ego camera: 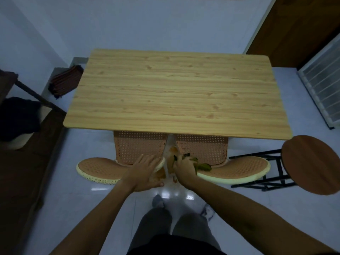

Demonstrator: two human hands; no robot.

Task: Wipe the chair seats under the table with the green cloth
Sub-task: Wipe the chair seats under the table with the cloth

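Two orange perforated chairs are pushed under the near edge of the wooden table (171, 92). The left chair (136, 148) and the right chair (204, 148) stand side by side, their curved backrests toward me. My left hand (145, 172) lies flat with fingers spread on the right end of the left chair's backrest. My right hand (184, 167) is closed around the green cloth (201, 165), at the left end of the right chair's backrest, by the gap between the chairs. Most of both seats is hidden under the tabletop.
A round brown stool (311, 162) on a black frame stands at the right of the table. A folded dark cloth (64, 80) lies on the floor at the far left. Dark furniture (24, 126) fills the left side. A white slatted panel (323, 80) leans at the right.
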